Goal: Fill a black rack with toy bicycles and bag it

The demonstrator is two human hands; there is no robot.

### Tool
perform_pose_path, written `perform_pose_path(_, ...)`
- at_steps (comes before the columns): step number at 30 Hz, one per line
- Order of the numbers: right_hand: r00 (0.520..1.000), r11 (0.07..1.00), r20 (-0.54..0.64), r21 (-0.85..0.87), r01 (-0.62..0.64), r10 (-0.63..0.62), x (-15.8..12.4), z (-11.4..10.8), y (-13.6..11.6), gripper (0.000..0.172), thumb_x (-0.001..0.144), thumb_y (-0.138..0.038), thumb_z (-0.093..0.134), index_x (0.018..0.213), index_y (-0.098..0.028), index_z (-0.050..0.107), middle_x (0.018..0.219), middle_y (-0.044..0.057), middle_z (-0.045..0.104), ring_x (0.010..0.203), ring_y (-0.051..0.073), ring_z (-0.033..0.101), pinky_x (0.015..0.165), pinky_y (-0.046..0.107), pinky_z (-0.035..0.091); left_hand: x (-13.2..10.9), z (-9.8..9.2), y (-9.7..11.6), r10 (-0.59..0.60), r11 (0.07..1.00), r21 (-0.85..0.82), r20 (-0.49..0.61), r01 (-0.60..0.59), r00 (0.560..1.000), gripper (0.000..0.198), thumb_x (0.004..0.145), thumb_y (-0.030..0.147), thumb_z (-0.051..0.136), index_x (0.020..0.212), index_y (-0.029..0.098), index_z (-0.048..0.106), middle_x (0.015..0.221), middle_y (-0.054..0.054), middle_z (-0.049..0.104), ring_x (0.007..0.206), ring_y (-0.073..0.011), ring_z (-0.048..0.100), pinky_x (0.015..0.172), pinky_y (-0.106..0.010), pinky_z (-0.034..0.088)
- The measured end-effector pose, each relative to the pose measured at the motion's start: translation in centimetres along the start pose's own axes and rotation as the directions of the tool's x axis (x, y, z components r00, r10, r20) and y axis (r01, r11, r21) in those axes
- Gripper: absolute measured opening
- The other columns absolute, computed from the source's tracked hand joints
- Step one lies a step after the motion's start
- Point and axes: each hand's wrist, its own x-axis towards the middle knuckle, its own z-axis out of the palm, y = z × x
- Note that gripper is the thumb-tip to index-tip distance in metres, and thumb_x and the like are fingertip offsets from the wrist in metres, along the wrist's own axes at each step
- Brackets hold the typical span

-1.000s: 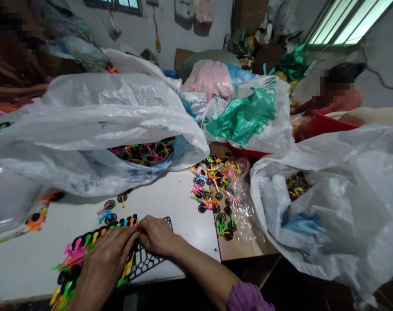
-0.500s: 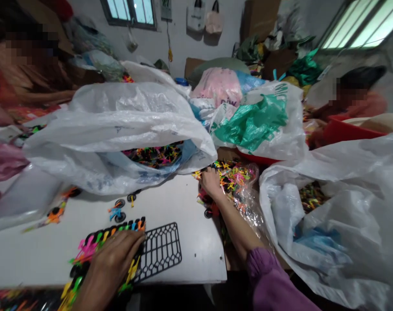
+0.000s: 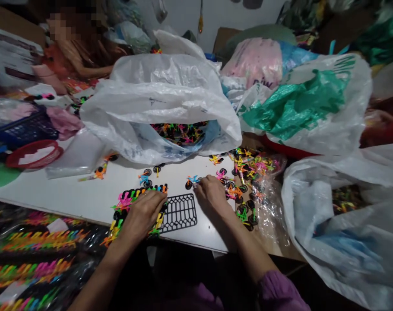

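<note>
My left hand point(image 3: 144, 212) lies flat, fingers together, on a row of small coloured toy bicycles point(image 3: 125, 203) standing in a black grid rack point(image 3: 180, 212) on the white table point(image 3: 70, 196). My right hand point(image 3: 212, 194) is just right of the rack, fingers curled on a blue toy bicycle point(image 3: 192, 180) at its fingertips. A loose heap of toy bicycles point(image 3: 248, 172) on clear plastic lies to its right.
A big white plastic bag point(image 3: 157, 99) holding more toy bicycles gapes behind the rack. Other large bags stand at the right point(image 3: 339, 207) and back right point(image 3: 300, 103). Packed rows of bicycles point(image 3: 37, 242) lie at lower left. A red basket point(image 3: 33, 153) and another person point(image 3: 76, 43) are at left.
My right hand went from the rack out to the loose heap and has come back toward the rack with a blue bicycle. The left hand stayed on the row. The view tilted down.
</note>
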Motion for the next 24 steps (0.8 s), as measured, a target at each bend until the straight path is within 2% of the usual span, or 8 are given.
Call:
perform_pose_path(2,0.995,0.996,0.056,-0.047,-0.078,0.08,0.6,0.2,-0.6,0.024,0.086,-0.034,0.047,0.089,-0.015,0.061,0.089,0.01,0.06,0.085,0.021,0.052,0.073,0.03,0.037,0.3,0.2,-0.4,-0.009,1.0,0.02,0.004,0.009,1.0,0.018,0.088,0.027,0.044,0.094,0.017,0.058,0.087,-0.005,0.063,0.083,-0.0173,0.057,0.078,-0.033,0.045)
perform_pose_path(5,0.981,0.981,0.045,-0.041,-0.189,0.191,1.6,0.6,-1.5,0.021,0.085,-0.028,0.047,0.091,-0.013,0.06,0.09,0.012,0.061,0.084,0.021,0.055,0.069,0.029,0.037,0.9,0.3,-0.8,-0.018,0.999,0.037,0.012,0.017,1.0,0.02,0.089,0.027,0.042,0.091,0.017,0.058,0.085,-0.005,0.062,0.082,-0.0176,0.056,0.078,-0.032,0.045)
perform_pose_path(8,0.966,0.947,0.095,0.194,-0.255,0.241,1.6,0.5,-1.9,0.021,0.083,-0.032,0.05,0.086,-0.016,0.062,0.08,0.007,0.063,0.074,0.017,0.056,0.063,0.025,0.036,1.5,0.4,-1.4,-0.037,0.996,0.076,0.003,0.037,0.999,0.022,0.089,0.027,0.04,0.09,0.016,0.059,0.084,-0.006,0.062,0.081,-0.0181,0.056,0.076,-0.032,0.045)
perform_pose_path(12,0.976,0.758,0.129,0.614,-0.219,0.177,0.2,1.1,-2.7,0.017,0.077,-0.03,0.054,0.085,-0.017,0.061,0.067,-0.001,0.06,0.06,0.011,0.052,0.056,0.021,0.036,2.4,0.7,-2.2,-0.083,0.985,0.148,-0.01,0.083,0.997,0.023,0.089,0.027,0.041,0.092,0.015,0.061,0.082,-0.007,0.062,0.081,-0.0187,0.058,0.077,-0.032,0.046)
perform_pose_path(15,0.981,0.602,0.158,0.775,-0.193,0.112,-1.2,2.4,-3.6,0.018,0.073,-0.026,0.053,0.086,-0.015,0.06,0.064,-0.003,0.056,0.055,0.01,0.048,0.053,0.02,0.036,2.5,0.2,-1.8,-0.095,0.983,0.154,-0.014,0.096,0.995,0.022,0.088,0.025,0.042,0.092,0.014,0.062,0.085,-0.007,0.063,0.083,-0.0191,0.058,0.078,-0.033,0.046)
perform_pose_path(18,0.982,0.505,0.158,0.843,-0.187,0.099,-2.0,2.8,-4.5,0.022,0.073,-0.026,0.052,0.089,-0.014,0.059,0.065,-0.003,0.054,0.054,0.009,0.045,0.051,0.019,0.035,1.8,-1.4,-0.2,-0.091,0.989,0.108,-0.104,0.102,0.99,0.022,0.088,0.025,0.043,0.095,0.015,0.061,0.094,-0.007,0.063,0.092,-0.0186,0.056,0.085,-0.033,0.044)
perform_pose_path(20,0.989,0.538,0.109,0.83,-0.145,0.099,-2.2,2.2,-5.1,0.022,0.074,-0.026,0.052,0.091,-0.015,0.06,0.067,-0.003,0.055,0.054,0.009,0.044,0.051,0.02,0.035,1.0,-2.5,1.2,-0.136,0.987,0.067,-0.146,0.147,0.98,0.022,0.087,0.029,0.046,0.099,0.016,0.06,0.097,-0.006,0.062,0.095,-0.0178,0.055,0.087,-0.032,0.043)
perform_pose_path(24,0.997,0.671,0.014,0.739,-0.06,0.073,-2.4,0.3,-6.4,0.019,0.075,-0.023,0.054,0.091,-0.016,0.062,0.073,-0.001,0.059,0.057,0.01,0.048,0.056,0.021,0.038,-0.2,-3.2,3.3,-0.258,0.965,0.023,-0.119,0.262,0.959,0.029,0.083,0.039,0.052,0.099,0.016,0.059,0.098,-0.006,0.06,0.095,-0.0195,0.055,0.084,-0.033,0.043)
